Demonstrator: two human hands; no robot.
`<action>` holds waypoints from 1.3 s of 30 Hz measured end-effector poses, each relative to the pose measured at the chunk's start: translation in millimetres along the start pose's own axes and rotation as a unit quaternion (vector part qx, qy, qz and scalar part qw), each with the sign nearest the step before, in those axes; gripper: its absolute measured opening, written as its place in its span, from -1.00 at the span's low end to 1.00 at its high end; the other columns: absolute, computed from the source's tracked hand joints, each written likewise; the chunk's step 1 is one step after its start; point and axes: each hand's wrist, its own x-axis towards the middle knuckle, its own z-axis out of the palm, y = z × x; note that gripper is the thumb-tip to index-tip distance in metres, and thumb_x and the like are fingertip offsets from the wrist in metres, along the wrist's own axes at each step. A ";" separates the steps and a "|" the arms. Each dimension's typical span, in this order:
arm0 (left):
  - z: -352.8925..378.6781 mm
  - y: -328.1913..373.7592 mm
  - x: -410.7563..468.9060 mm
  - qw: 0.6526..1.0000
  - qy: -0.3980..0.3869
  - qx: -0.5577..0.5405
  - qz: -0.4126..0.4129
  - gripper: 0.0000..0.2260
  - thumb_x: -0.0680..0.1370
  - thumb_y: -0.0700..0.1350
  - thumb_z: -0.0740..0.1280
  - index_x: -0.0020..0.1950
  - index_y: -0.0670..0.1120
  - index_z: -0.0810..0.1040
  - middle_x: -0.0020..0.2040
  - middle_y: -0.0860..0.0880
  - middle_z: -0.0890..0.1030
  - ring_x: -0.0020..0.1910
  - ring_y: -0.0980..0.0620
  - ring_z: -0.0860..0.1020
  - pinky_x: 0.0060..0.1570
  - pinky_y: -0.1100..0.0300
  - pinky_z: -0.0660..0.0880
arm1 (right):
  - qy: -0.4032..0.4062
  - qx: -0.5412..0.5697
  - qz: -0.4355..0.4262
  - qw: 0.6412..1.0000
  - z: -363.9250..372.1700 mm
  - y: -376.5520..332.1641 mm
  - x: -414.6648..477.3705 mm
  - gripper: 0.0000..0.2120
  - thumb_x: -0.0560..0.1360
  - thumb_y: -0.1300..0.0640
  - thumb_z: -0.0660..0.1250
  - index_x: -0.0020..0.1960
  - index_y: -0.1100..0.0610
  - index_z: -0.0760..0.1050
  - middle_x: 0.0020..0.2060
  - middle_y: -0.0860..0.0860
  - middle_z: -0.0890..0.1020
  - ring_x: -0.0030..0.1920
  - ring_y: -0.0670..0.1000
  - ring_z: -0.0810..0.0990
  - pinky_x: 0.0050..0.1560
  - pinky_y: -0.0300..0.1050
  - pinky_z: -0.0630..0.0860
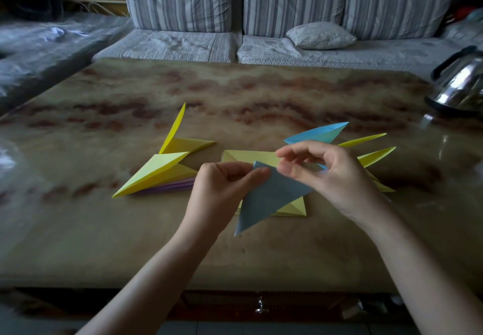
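Pinching the folded blue paper triangle [269, 196] at frame centre, left hand [222, 191] and right hand [337, 178] are steadying its top edge, apparently for creasing.

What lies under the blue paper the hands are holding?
A yellow sheet flat on the table; its far edge and near right corner show. The blue paper hides its middle.
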 end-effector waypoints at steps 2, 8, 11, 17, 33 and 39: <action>3.1 -0.1 -2.0 1.000 -0.010 0.028 0.010 -0.91 0.42 -0.12 0.47 -0.28 0.00 0.70 -0.35 0.04 0.67 -0.32 0.19 0.53 -0.28 0.18 0.44 | -0.015 -0.004 -0.012 1.000 1.7 -4.0 2.0 -0.82 0.32 -0.02 0.46 -0.11 0.00 0.66 -0.22 -0.13 0.66 -0.13 -0.06 0.57 -0.02 -0.24 0.46; 5.9 -0.8 -3.9 0.994 -0.029 0.104 0.036 -0.87 0.40 -0.02 0.46 -0.35 0.02 0.68 -0.33 -0.18 0.63 -0.35 0.19 0.39 -0.36 0.20 0.31 | -0.016 -0.009 -0.006 1.000 10.7 -3.6 1.9 -0.96 0.37 0.10 0.49 -0.24 -0.01 0.65 -0.29 -0.09 0.68 -0.15 -0.02 0.60 -0.03 -0.02 0.50; 6.6 -2.0 -3.2 0.994 -0.030 0.106 0.028 -0.89 0.39 -0.01 0.47 -0.32 0.01 0.68 -0.36 -0.17 0.62 -0.37 0.18 0.39 -0.35 0.21 0.31 | -0.007 -0.048 -0.018 0.999 15.3 -2.7 -1.4 -0.92 0.42 0.11 0.45 -0.25 -0.02 0.63 -0.34 -0.15 0.65 -0.20 -0.17 0.56 -0.10 -0.27 0.43; 8.6 -5.8 -1.9 0.988 -0.019 0.146 0.037 -0.89 0.44 -0.02 0.44 -0.15 -0.02 0.72 -0.38 0.04 0.64 -0.41 0.28 0.41 -0.36 0.32 0.35 | 0.038 -0.068 0.015 0.997 21.9 -0.5 -2.8 -0.84 0.48 0.12 0.39 -0.27 -0.02 0.55 -0.39 -0.16 0.59 -0.32 -0.24 0.50 -0.26 -0.40 0.39; -0.3 -2.2 5.0 0.989 -0.111 0.081 -0.052 -0.88 0.51 -0.13 0.37 -0.15 -0.04 0.71 -0.36 -0.01 0.60 -0.37 0.14 0.50 -0.34 0.28 0.44 | 0.114 -0.037 0.069 0.990 18.9 10.6 4.7 -0.83 0.48 0.09 0.39 -0.29 -0.02 0.53 -0.35 -0.15 0.60 -0.32 -0.28 0.52 -0.29 -0.45 0.38; -3.8 1.2 5.4 0.981 -0.171 0.000 -0.092 -0.85 0.54 -0.25 0.30 -0.13 -0.11 0.66 -0.30 -0.03 0.69 -0.24 0.07 0.68 -0.22 0.27 0.61 | 0.119 -0.034 0.069 0.990 16.1 13.9 7.3 -0.83 0.47 0.12 0.39 -0.28 -0.01 0.53 -0.34 -0.14 0.60 -0.33 -0.27 0.52 -0.30 -0.46 0.38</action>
